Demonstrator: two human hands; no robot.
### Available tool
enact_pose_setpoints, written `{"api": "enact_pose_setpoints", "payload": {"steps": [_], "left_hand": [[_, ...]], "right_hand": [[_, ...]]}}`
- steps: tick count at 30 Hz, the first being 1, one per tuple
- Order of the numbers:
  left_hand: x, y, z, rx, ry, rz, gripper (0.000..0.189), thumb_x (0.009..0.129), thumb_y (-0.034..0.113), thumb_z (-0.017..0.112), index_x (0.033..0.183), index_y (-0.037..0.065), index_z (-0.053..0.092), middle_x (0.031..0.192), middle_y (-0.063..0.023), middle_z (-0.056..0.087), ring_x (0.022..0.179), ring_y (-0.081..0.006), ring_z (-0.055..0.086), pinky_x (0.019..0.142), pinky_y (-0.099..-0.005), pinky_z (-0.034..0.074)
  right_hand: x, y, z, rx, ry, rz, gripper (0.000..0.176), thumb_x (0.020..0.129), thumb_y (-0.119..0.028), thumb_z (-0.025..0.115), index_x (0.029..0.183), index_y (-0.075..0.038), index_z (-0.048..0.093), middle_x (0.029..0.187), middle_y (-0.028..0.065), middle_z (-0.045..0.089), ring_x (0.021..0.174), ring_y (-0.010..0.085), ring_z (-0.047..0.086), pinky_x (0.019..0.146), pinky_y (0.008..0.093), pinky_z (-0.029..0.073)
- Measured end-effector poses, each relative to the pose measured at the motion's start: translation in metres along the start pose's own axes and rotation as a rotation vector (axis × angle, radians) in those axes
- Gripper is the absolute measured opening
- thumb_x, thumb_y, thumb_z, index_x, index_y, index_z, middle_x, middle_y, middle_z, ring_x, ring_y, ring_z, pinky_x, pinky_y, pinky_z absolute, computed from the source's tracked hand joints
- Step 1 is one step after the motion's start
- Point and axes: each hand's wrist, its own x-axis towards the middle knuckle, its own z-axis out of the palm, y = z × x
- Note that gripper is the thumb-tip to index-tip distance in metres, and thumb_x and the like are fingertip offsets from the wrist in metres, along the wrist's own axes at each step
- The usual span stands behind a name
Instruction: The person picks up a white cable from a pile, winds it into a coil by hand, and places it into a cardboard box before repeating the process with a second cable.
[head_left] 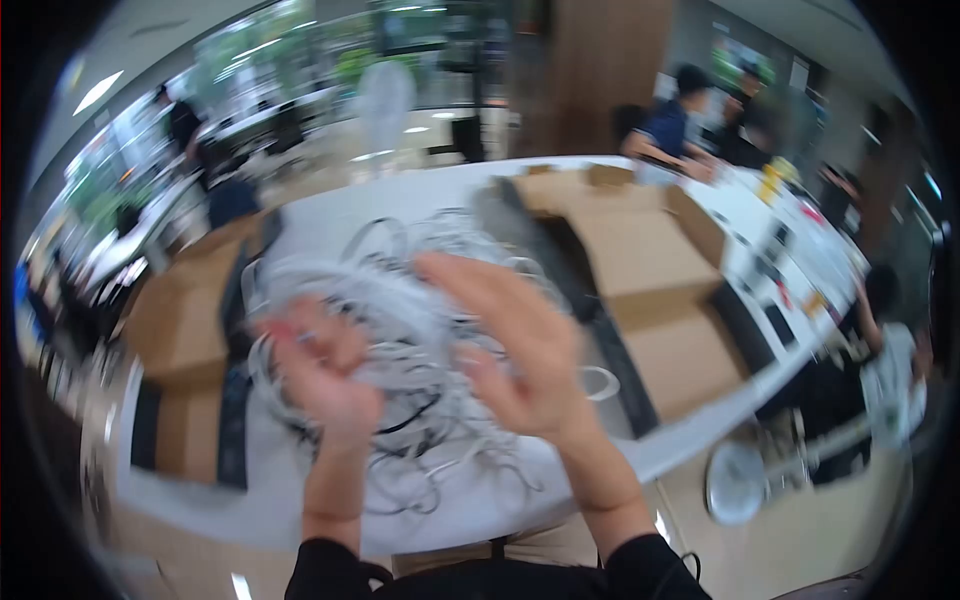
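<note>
A heap of tangled white and grey cables (420, 375) covers the middle of the table, with a few black ones among them. Over its left side is my left hand (325, 375), fingers curled in around white cable and smeared by motion. A blurred bundle of white cable (375, 290) stretches from there toward my right hand (525, 345). The right hand hovers over the heap's right side, fingers extended and thumb apart, its fingertips close to the bundle. A small reddish spot shows at the left fingertips.
Open cardboard boxes with dark sides flank the heap, one box on the left (190, 330) and another on the right (660, 270). The white table (450, 515) curves around in front of me. People work at its far right end. A round stool (735, 483) stands at right.
</note>
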Motion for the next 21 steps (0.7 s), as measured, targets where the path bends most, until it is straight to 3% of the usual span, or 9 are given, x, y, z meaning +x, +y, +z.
{"api": "enact_pose_setpoints", "payload": {"steps": [2,5,7,10,11,12,14,16,21], "left_hand": [[-0.003,-0.005,0.001,0.023,-0.198,-0.003,0.035,0.094,0.044,0.032,0.079,0.013,0.042,0.058,0.0049,0.024,0.045,-0.0064,0.022,0.043,-0.0223,0.018],[-0.007,-0.021,0.0,-0.106,-0.355,-0.078,0.034,0.095,0.042,0.027,0.079,0.012,0.035,0.059,0.0024,0.027,0.048,-0.0079,0.028,0.047,-0.023,0.027],[-0.012,-0.023,0.012,-0.119,-0.401,-0.141,0.04,0.093,0.047,0.028,0.07,0.015,0.031,0.058,0.0042,0.024,0.052,-0.0085,0.031,0.053,-0.0247,0.031],[-0.017,-0.033,0.002,-0.14,-0.491,-0.19,0.049,0.09,0.055,0.025,0.066,0.014,0.037,0.059,0.0008,0.035,0.058,-0.0136,0.039,0.064,-0.0329,0.037],[-0.014,-0.037,-0.01,-0.171,-0.667,-0.181,0.042,0.089,0.048,0.033,0.092,0.006,0.039,0.067,-0.0045,0.043,0.06,-0.0179,0.044,0.067,-0.0384,0.04],[-0.012,-0.038,-0.019,-0.211,-0.793,-0.262,0.048,0.086,0.05,0.035,0.096,0.003,0.038,0.072,-0.0072,0.045,0.064,-0.0195,0.047,0.067,-0.0391,0.042],[-0.002,-0.021,-0.035,-0.259,-0.991,-0.489,0.062,0.082,0.056,0.04,0.103,-0.002,0.037,0.082,-0.0126,0.05,0.07,-0.0227,0.053,0.066,-0.0404,0.046],[0.014,-0.013,-0.044,-0.323,-1.112,-0.629,0.076,0.078,0.062,0.044,0.111,-0.007,0.035,0.091,-0.0181,0.054,0.077,-0.026,0.059,0.065,-0.0417,0.05],[0.018,-0.033,-0.027,-0.171,-0.99,-0.447,0.056,0.082,0.051,0.044,0.1,-0.002,0.037,0.083,-0.013,0.05,0.073,-0.0212,0.054,0.06,-0.0352,0.046]], "right_hand": [[-0.001,-0.003,0.005,0.092,0.013,0.047,0.05,0.07,-0.019,0.068,0.114,0.002,0.054,0.103,0.0172,0.061,0.081,0.0257,0.062,0.067,0.029,0.049],[-0.012,-0.005,0.023,0.028,0.174,0.271,0.031,0.073,-0.006,0.067,0.102,0.002,0.058,0.075,0.0107,0.064,0.058,0.0131,0.061,0.055,0.0224,0.046],[-0.017,-0.003,0.018,0.125,0.26,0.402,0.021,0.077,-0.011,0.065,0.093,0.002,0.06,0.068,0.0084,0.062,0.055,0.0109,0.058,0.051,0.0216,0.044],[-0.015,0.006,0.001,0.187,0.215,0.236,0.022,0.079,-0.02,0.064,0.085,0.001,0.06,0.063,0.0077,0.06,0.052,0.0111,0.056,0.049,0.0223,0.042],[-0.016,0.008,-0.01,0.124,0.166,0.249,0.03,0.078,-0.03,0.064,0.081,0.001,0.06,0.063,0.0089,0.058,0.052,0.0151,0.057,0.048,0.0247,0.041],[-0.016,0.008,-0.011,0.029,0.282,0.156,0.044,0.078,-0.042,0.061,0.077,0.002,0.061,0.064,0.0066,0.058,0.054,0.0115,0.056,0.047,0.0244,0.04],[-0.015,0.0,-0.036,-0.009,0.011,0.163,0.036,0.07,-0.037,0.067,0.081,-0.003,0.061,0.069,0.0095,0.059,0.056,0.0232,0.059,0.05,0.0288,0.043],[-0.023,0.006,-0.034,-0.082,0.011,0.059,0.032,0.068,-0.037,0.067,0.078,-0.008,0.058,0.064,0.0073,0.055,0.056,0.0268,0.056,0.047,0.0338,0.041],[-0.029,-0.009,-0.025,-0.288,-0.071,-0.021,0.031,0.069,-0.039,0.063,0.061,-0.011,0.054,0.061,0.0037,0.055,0.056,0.027,0.054,0.045,0.0376,0.039]]}}
